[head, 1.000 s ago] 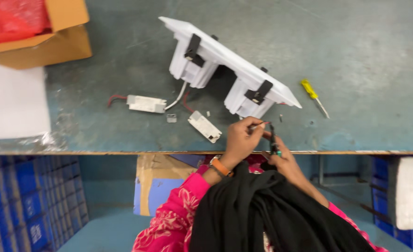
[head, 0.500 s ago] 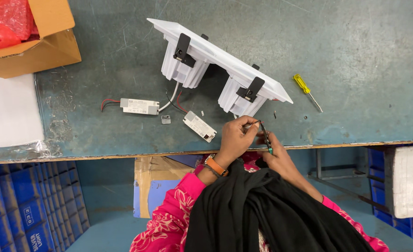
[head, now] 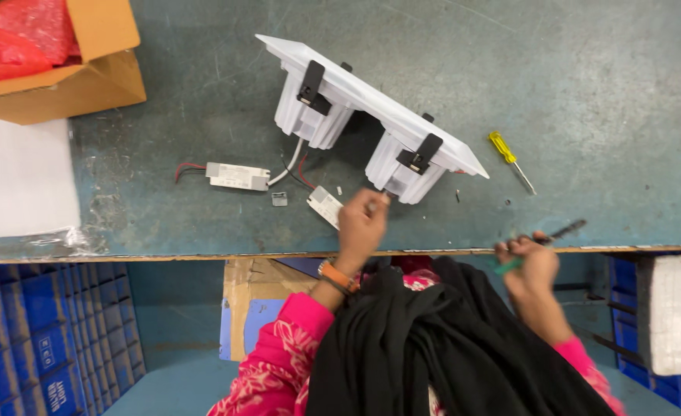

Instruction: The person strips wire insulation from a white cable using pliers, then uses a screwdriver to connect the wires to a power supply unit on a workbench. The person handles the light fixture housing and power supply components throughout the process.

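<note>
Left hand (head: 362,222) sits at the bench edge, fingertips pinched on something small right at the base of the white twin downlight fixture (head: 371,108) – too small to tell what. Right hand (head: 531,262), at 3 o'clock from the left, is closed round a green-handled screwdriver (head: 544,240), tip pointing out to 2 o'clock. Fixture lies tilted on its housings, approx. mid-bench, its wires trailing to a white driver box (head: 236,176) at 9 o'clock. Risks, as I judge: the pinched bit could drop off the bench edge – it's very close; a tug on the wires could drag the driver; loose small clip (head: 279,199) & yellow screwdriver (head: 510,158) could get knocked.
</note>
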